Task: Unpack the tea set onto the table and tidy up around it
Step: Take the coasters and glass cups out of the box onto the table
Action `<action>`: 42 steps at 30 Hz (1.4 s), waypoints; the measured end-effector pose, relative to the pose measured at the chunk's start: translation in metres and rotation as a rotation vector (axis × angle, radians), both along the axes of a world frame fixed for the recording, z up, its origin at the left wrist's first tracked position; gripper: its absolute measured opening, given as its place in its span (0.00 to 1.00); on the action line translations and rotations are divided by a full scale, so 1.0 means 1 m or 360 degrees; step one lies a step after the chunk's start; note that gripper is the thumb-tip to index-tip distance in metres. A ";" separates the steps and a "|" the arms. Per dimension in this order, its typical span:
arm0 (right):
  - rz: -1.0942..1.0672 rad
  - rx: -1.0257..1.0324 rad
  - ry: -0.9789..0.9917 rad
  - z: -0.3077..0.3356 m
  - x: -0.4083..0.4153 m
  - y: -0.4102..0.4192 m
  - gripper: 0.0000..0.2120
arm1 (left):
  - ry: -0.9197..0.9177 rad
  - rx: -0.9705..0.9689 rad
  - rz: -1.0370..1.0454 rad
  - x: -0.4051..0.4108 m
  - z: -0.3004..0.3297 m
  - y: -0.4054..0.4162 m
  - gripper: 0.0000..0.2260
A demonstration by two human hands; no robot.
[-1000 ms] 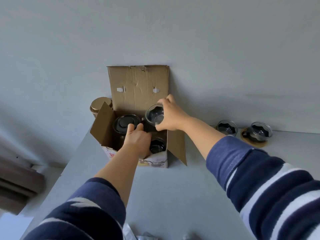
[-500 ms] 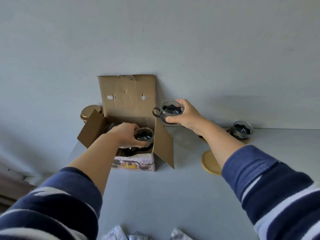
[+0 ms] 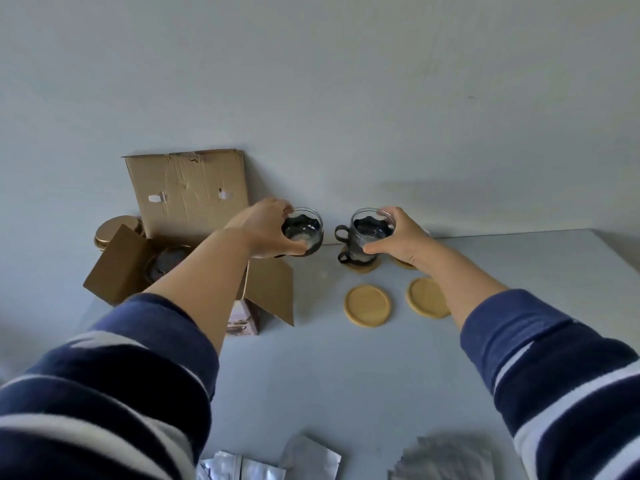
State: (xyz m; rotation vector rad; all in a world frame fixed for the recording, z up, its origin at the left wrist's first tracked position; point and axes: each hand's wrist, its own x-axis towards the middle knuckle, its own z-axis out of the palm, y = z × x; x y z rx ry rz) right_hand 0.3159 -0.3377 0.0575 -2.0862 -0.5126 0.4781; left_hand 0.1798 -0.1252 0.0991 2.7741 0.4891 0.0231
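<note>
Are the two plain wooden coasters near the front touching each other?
Apart. In the head view, a strip of bare grey table shows between the left coaster and the right coaster, so their edges do not meet.

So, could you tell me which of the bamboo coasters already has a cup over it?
The far-left coaster, beneath the cup gripped by the right hand; the two near coasters lie bare.

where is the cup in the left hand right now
In the head view the left hand holds the glass cup just left of centre, above the cardboard box's right flap, with no coaster under it.
</note>
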 end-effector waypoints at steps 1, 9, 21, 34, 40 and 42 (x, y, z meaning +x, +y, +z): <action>-0.0030 -0.0012 0.0018 -0.005 0.004 -0.014 0.40 | 0.0029 -0.0041 -0.0034 0.008 -0.010 -0.013 0.37; -0.0183 -0.0165 0.0158 -0.061 0.022 -0.102 0.41 | 0.0225 -0.0288 -0.0195 0.046 -0.090 -0.100 0.29; -0.0118 -0.0292 0.0199 -0.099 0.037 -0.129 0.40 | 0.0280 -0.0331 -0.0121 0.049 -0.135 -0.127 0.38; 0.0050 -0.0738 0.0245 -0.095 0.042 -0.129 0.53 | 0.0292 -0.0335 -0.0069 0.042 -0.135 -0.132 0.44; 0.0117 -0.0896 -0.0062 -0.060 0.034 -0.106 0.39 | 0.0207 -0.0286 0.0041 0.028 -0.119 -0.122 0.40; 0.0201 -0.0870 -0.0226 -0.047 0.026 -0.088 0.34 | 0.0132 -0.0222 0.0105 0.018 -0.108 -0.111 0.34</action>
